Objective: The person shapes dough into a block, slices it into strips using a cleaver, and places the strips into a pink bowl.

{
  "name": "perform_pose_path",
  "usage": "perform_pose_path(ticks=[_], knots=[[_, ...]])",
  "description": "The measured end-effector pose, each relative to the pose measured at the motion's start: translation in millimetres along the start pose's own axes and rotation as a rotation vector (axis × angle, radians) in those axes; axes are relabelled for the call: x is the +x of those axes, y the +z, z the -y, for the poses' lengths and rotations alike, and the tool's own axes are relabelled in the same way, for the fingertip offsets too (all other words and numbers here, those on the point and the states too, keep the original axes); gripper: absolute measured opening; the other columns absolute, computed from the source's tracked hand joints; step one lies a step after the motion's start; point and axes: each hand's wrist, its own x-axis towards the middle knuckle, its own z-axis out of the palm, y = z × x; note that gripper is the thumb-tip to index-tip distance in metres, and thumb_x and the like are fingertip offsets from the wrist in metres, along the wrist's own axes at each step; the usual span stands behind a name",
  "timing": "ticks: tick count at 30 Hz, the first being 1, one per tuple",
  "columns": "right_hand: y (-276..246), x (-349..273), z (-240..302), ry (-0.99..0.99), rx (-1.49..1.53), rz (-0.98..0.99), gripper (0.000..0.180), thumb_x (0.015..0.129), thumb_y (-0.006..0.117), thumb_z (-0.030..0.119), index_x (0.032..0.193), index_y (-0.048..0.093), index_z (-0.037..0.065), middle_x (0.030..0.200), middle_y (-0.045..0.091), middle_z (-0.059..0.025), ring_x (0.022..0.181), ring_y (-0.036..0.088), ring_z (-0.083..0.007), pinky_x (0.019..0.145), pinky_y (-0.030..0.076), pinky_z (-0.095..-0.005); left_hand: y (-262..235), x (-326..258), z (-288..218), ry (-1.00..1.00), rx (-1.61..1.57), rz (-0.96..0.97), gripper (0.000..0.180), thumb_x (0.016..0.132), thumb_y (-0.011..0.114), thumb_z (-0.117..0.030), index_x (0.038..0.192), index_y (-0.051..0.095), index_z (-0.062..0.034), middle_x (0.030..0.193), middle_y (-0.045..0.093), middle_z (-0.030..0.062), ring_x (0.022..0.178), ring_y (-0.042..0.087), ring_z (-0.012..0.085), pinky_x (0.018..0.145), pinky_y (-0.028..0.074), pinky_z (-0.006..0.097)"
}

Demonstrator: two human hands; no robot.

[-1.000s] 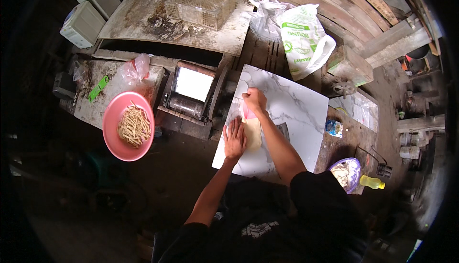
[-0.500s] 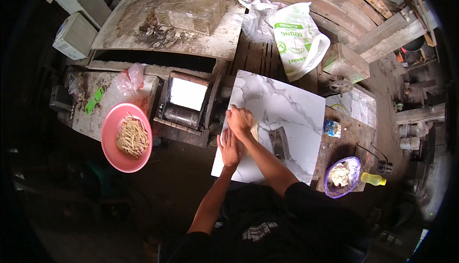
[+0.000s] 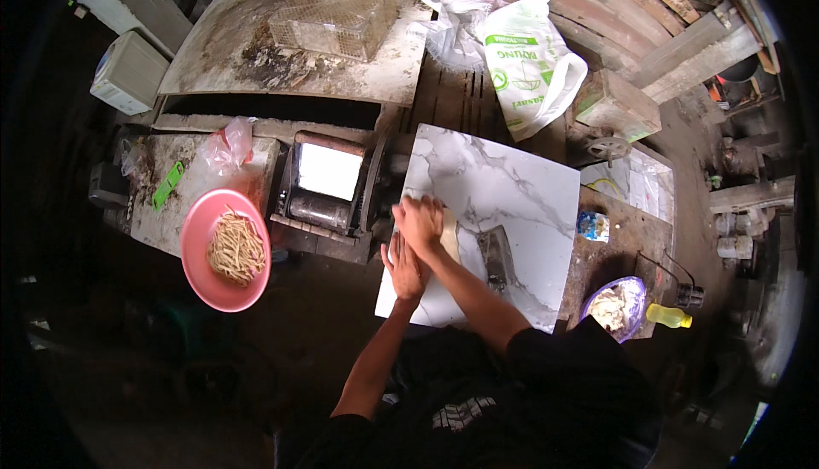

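Note:
A piece of pale dough (image 3: 449,235) lies on the white marbled board (image 3: 503,166), mostly covered by my hands. My right hand (image 3: 420,225) presses on it from above, its fingers curled over the dough. Just nearer, my left hand (image 3: 406,269) lies flat with fingers stretched out, its fingertips up against the right hand. The wrists come close together, and the right forearm slants in from the right. On the board to the right of the dough rests a flat, dark grey metal piece (image 3: 494,257), perhaps a scraper or blade.
A pink basin (image 3: 192,251) of dough strips stands left, beside a roller machine (image 3: 322,210). Right of the board are a purple-rimmed bowl (image 3: 636,315) with dough, a yellow bottle (image 3: 670,316) and a blue packet (image 3: 592,227). A white sack (image 3: 529,68) and plastic crate (image 3: 337,21) lie behind.
My right hand has slid slightly nearer to me over the dough, showing more dough on its right side. The left hand stays nearly in place. The whole view has shifted a little.

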Motion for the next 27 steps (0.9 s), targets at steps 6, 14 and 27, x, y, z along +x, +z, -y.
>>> perform_pose_path(ticks=[6,14,27], knots=[[19.6,33.2,2.0,0.100,0.117,0.078,0.014,0.065,0.055,0.017,0.056,0.051,0.007,0.056,0.053,-0.0105,0.055,0.051,-0.0264,0.057,0.040,-0.0403,3.9,7.2,2.5,0.011,0.077,0.017,0.052,0.072,0.046,-0.017,0.119,0.034,0.0010,0.123,0.038,0.0127,0.120,0.027,0.0276,0.100,0.009,0.048],[8.2,-10.5,-3.9,-0.066,0.064,-0.240,0.015,0.059,0.059,0.014,0.053,0.047,0.008,0.053,0.049,-0.0067,0.057,0.049,-0.0239,0.057,0.037,-0.0385,1.4,1.7,-3.6,-0.016,0.044,-0.041,0.060,0.073,0.045,-0.029,0.122,0.031,0.0021,0.125,0.034,0.0148,0.122,0.024,0.0279,0.101,0.006,0.047],[-11.6,15.8,-60.3,0.305,0.313,-0.310,0.023,0.068,0.056,0.018,0.053,0.044,0.006,0.049,0.047,-0.0121,0.048,0.048,-0.0307,0.046,0.038,-0.0407,-1.4,23.4,-4.4,0.137,0.285,0.230,0.058,0.078,0.044,-0.026,0.128,0.024,-0.0062,0.138,0.015,0.0050,0.127,0.014,0.0234,0.102,0.007,0.044]])
